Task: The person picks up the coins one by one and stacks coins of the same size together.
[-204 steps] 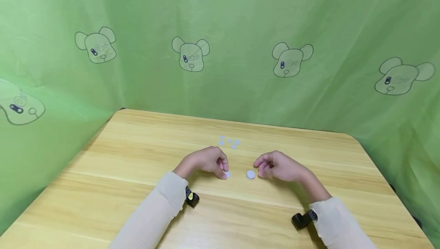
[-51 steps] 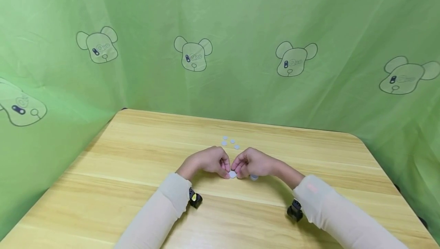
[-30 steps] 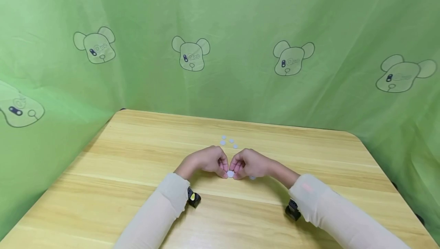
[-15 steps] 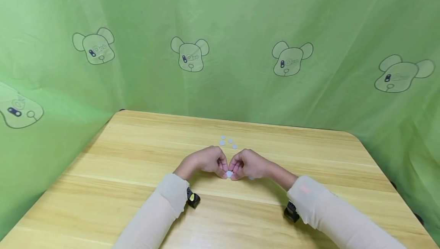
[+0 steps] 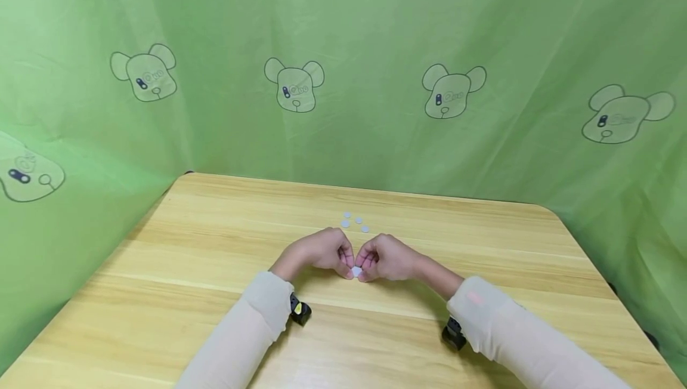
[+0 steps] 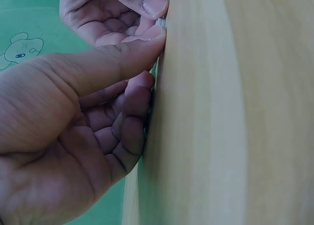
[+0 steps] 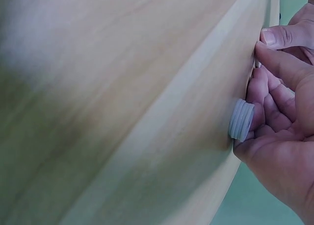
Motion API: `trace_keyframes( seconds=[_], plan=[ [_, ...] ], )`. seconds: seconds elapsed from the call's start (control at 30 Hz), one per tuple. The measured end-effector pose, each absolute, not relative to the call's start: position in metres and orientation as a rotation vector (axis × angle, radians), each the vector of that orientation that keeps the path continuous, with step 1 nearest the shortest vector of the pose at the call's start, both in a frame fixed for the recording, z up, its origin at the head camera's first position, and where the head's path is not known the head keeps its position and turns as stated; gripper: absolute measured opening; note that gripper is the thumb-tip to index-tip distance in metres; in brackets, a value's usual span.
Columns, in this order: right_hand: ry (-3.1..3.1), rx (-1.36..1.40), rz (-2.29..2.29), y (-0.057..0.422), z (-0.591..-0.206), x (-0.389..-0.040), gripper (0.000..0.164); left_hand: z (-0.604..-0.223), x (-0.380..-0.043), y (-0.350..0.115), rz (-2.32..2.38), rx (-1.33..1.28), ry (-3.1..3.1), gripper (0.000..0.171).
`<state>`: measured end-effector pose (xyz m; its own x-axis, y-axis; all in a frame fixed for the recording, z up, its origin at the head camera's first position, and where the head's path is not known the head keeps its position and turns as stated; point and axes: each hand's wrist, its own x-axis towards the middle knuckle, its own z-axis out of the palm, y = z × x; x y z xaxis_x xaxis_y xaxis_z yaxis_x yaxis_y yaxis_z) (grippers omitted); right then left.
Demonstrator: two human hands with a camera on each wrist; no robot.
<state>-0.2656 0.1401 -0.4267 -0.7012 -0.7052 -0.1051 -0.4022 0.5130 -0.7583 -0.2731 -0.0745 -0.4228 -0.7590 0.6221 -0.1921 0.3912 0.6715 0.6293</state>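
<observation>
A small, pale round disc (image 5: pixel 356 271) lies at the middle of the table between both hands. My left hand (image 5: pixel 324 250) pinches its left edge between thumb and curled fingers. From the other side, my right hand (image 5: pixel 392 259) pinches the right edge, and the two hands' fingertips nearly meet. The left wrist view shows the disc's thin pale edge (image 6: pixel 161 22) between the two thumbs, low on the tabletop. Beside the right hand's curled fingers, a short stack of similar discs (image 7: pixel 241 119) shows in the right wrist view; in the head view that hand hides it.
Several loose pale discs (image 5: pixel 345 224) lie flat beyond the hands, toward the table's far side. The wood-grain table (image 5: pixel 214 222) has a rounded far corner at each side. Green curtains (image 5: pixel 376 19) printed with bear heads hang behind and beside it.
My right hand has moved left from beside the stack to the disc at my left hand, and now covers the stack. One disc has gone from the far group. Lately both hands hold nearly still.
</observation>
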Motion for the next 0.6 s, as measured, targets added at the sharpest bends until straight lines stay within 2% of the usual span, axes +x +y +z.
trace_keyframes(
  seconds=[0.33,0.6],
  plan=[
    [2.358,-0.912,-1.042,0.14,-0.427,-0.263,0.014,-0.418,-0.275,-0.08,0.795,0.809,2.48,0.013],
    [2.354,-0.91,-1.063,0.142,-0.427,-0.262,0.016,-0.406,-0.293,-0.092,0.813,0.784,2.581,0.007]
  ],
)
